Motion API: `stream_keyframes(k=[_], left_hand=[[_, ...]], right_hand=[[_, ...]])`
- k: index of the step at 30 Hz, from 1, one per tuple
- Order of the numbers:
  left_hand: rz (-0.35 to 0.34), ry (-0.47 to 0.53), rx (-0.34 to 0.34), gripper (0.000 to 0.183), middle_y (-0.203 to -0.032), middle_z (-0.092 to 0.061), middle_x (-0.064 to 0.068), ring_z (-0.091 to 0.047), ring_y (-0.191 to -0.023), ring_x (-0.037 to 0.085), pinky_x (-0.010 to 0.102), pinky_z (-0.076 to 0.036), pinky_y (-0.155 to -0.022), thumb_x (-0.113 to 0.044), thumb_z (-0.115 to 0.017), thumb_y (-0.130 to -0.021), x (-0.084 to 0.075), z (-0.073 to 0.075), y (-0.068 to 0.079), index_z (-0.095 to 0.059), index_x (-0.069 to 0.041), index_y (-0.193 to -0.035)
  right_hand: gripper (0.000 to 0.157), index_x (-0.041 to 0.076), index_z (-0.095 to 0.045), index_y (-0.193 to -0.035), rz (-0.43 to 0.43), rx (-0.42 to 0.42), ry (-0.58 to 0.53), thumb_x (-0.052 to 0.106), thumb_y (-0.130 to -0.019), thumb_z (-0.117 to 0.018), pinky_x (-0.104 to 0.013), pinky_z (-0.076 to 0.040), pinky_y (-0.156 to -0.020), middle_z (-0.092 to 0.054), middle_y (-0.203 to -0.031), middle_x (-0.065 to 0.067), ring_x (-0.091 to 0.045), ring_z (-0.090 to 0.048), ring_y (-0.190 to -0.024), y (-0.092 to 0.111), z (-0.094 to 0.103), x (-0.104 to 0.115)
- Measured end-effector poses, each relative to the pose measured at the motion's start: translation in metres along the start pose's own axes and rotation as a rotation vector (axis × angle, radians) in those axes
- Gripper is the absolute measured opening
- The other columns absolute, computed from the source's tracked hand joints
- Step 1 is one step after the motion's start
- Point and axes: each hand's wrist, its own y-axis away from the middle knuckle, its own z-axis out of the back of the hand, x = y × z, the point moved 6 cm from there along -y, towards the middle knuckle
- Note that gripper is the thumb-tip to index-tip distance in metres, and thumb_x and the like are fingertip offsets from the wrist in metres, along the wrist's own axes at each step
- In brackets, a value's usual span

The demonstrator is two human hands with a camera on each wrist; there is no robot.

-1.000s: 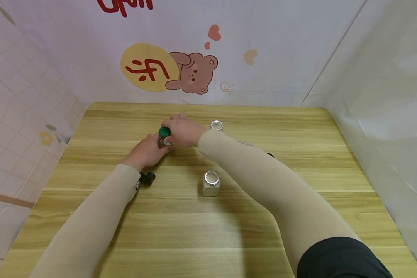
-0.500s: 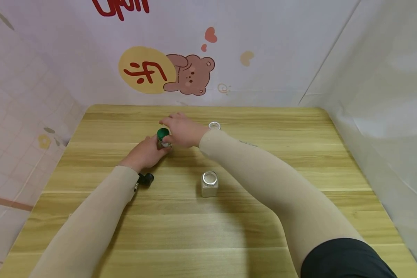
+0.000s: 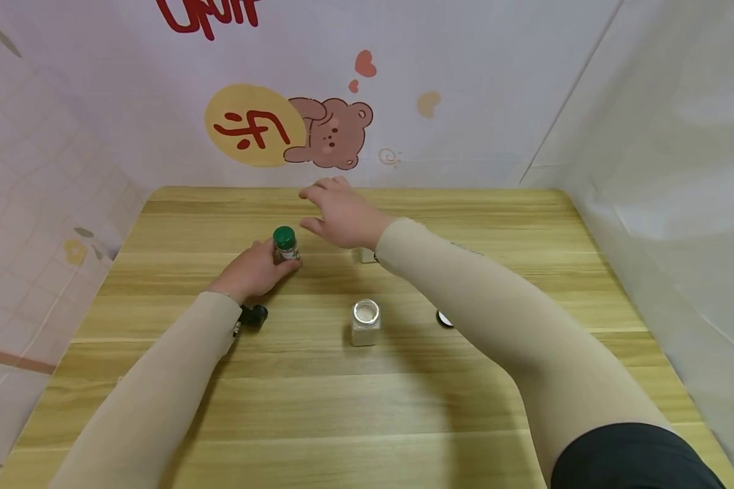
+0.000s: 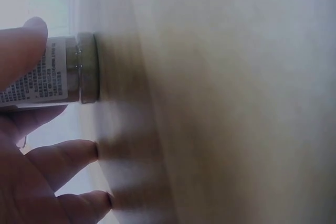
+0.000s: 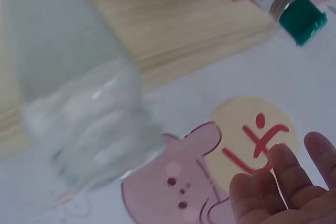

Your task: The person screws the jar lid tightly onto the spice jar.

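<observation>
A small spice bottle (image 3: 285,239) with a green cap stands upright at the left of the table. My left hand (image 3: 253,272) holds it around the body, thumb on the near side. Its printed label (image 4: 50,74) shows in the left wrist view, the base right at the tabletop. Just right of the cap my right hand (image 3: 345,216) hovers in the air, fingers spread and holding nothing. A glass jar (image 3: 365,331) without a lid stands mid-table. Behind the right wrist a second jar (image 3: 368,256) is mostly hidden; the right wrist view shows a blurred glass jar (image 5: 94,114) close by.
A black-rimmed round lid (image 3: 444,318) peeks out from under the right forearm. The wooden table (image 3: 293,421) meets a printed cloth backdrop (image 3: 465,136) at its far edge. A black wrist camera (image 3: 254,316) sits below the left wrist.
The right hand has left the green cap, moving right and away with its fingers spreading. It now covers most of the rear jar, and the black-rimmed lid has come into view. The left hand stays.
</observation>
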Motion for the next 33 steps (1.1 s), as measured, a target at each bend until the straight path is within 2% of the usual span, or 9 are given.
stream_keyframes(k=[4, 10, 16, 20, 23, 27, 33], left_hand=[[0.015, -0.011, 0.009, 0.064, -0.137, -0.048, 0.016, -0.018, -0.136, 0.047, 0.063, -0.019, -0.106, -0.057, -0.049, -0.089, -0.001, 0.0, 0.0, -0.039, -0.017, -0.137], [0.017, -0.021, 0.017, 0.066, -0.137, -0.048, 0.016, -0.019, -0.136, 0.047, 0.063, -0.017, -0.107, -0.057, -0.048, -0.089, -0.003, 0.001, 0.002, -0.038, -0.014, -0.138], [0.006, -0.033, 0.017, 0.068, -0.139, -0.047, 0.014, -0.018, -0.137, 0.046, 0.062, -0.017, -0.108, -0.058, -0.047, -0.089, -0.002, 0.0, 0.002, -0.036, -0.015, -0.14], [0.0, -0.034, 0.019, 0.067, -0.139, -0.047, 0.014, -0.022, -0.136, 0.045, 0.063, -0.02, -0.106, -0.06, -0.048, -0.088, 0.0, 0.0, 0.002, -0.039, -0.017, -0.138], [0.01, -0.014, 0.013, 0.067, -0.14, -0.044, 0.013, -0.03, -0.134, 0.041, 0.062, -0.027, -0.103, -0.064, -0.05, -0.084, 0.002, 0.001, 0.004, -0.042, -0.019, -0.133], [0.023, 0.016, -0.006, 0.078, -0.146, -0.036, 0.012, -0.037, -0.131, 0.038, 0.059, -0.033, -0.101, -0.07, -0.051, -0.079, 0.004, 0.006, 0.009, -0.036, -0.02, -0.136], [0.024, 0.027, -0.042, 0.09, -0.148, -0.032, 0.015, -0.036, -0.131, 0.04, 0.061, -0.033, -0.1, -0.074, -0.049, -0.076, 0.009, 0.014, 0.013, -0.024, -0.022, -0.144]], right_hand=[[0.055, 0.017, -0.04, -0.138, -0.005, -0.042, -0.02, 0.048, -0.093, -0.047, -0.033, -0.023, -0.111, -0.042, -0.139, 0.0, -0.021, -0.029, -0.133, 0.009, 0.007, -0.014], [0.055, 0.015, -0.04, -0.138, -0.051, -0.045, -0.039, 0.048, -0.093, -0.046, -0.036, -0.024, -0.111, -0.041, -0.14, -0.002, -0.025, -0.026, -0.134, 0.025, 0.013, -0.035], [0.054, 0.012, -0.042, -0.136, -0.054, -0.096, -0.044, 0.045, -0.094, -0.048, -0.037, -0.027, -0.109, -0.044, -0.136, -0.005, -0.026, -0.031, -0.13, 0.041, 0.017, -0.056], [0.053, 0.009, -0.043, -0.134, -0.05, -0.119, -0.062, 0.042, -0.094, -0.049, -0.039, -0.026, -0.109, -0.045, -0.135, -0.008, -0.029, -0.031, -0.13, 0.05, 0.018, -0.068], [0.053, 0.008, -0.044, -0.134, -0.063, -0.123, -0.081, 0.042, -0.094, -0.049, -0.04, -0.026, -0.109, -0.045, -0.136, -0.009, -0.03, -0.03, -0.131, 0.058, 0.019, -0.076], [0.052, 0.008, -0.044, -0.134, -0.086, -0.126, -0.088, 0.04, -0.094, -0.051, -0.04, -0.025, -0.11, -0.045, -0.136, -0.009, -0.031, -0.031, -0.131, 0.068, 0.019, -0.086], [0.053, 0.007, -0.044, -0.134, -0.118, -0.124, -0.095, 0.04, -0.093, -0.051, -0.042, -0.023, -0.11, -0.045, -0.136, -0.01, -0.032, -0.03, -0.131, 0.084, 0.017, -0.105]])
